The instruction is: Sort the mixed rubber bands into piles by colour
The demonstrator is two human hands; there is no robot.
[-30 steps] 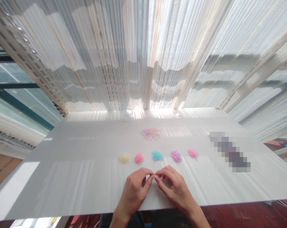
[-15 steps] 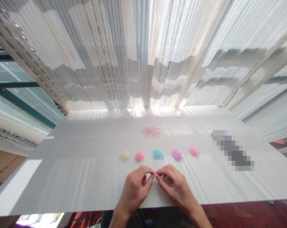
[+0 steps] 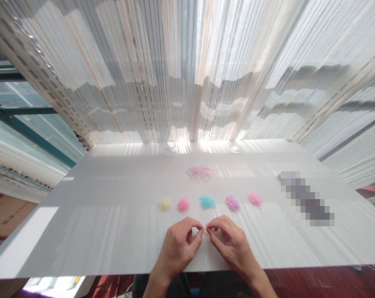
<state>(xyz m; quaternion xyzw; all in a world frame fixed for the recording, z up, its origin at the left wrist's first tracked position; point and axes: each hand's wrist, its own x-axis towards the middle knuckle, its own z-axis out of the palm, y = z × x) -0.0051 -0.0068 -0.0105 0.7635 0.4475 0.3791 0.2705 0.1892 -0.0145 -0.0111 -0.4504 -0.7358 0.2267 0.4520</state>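
My left hand (image 3: 180,244) and my right hand (image 3: 229,242) meet fingertip to fingertip above the white table near its front edge. Each pinches thumb against forefinger. A tiny pink strand-like piece (image 3: 205,230) shows between the fingertips, too small to make out fully. Just beyond the hands lies a row of small stringy piles: a pale yellow pile (image 3: 165,205), a coral-pink pile (image 3: 184,204), a turquoise pile (image 3: 207,202), a purple pile (image 3: 232,203) and a pink pile (image 3: 254,199). Behind them spreads a looser pile of mixed colours (image 3: 200,174).
Two clear round containers (image 3: 170,147) (image 3: 235,148) stand at the back of the white table (image 3: 97,231), by a striped sheer curtain (image 3: 162,74). A pixelated dark object (image 3: 308,198) lies at the right. A cardboard box (image 3: 12,215) is beyond the left edge.
The fingertips of my two hands have drawn slightly apart, with a bit of pink now showing between them. The view has shifted slightly. The piles look the same.
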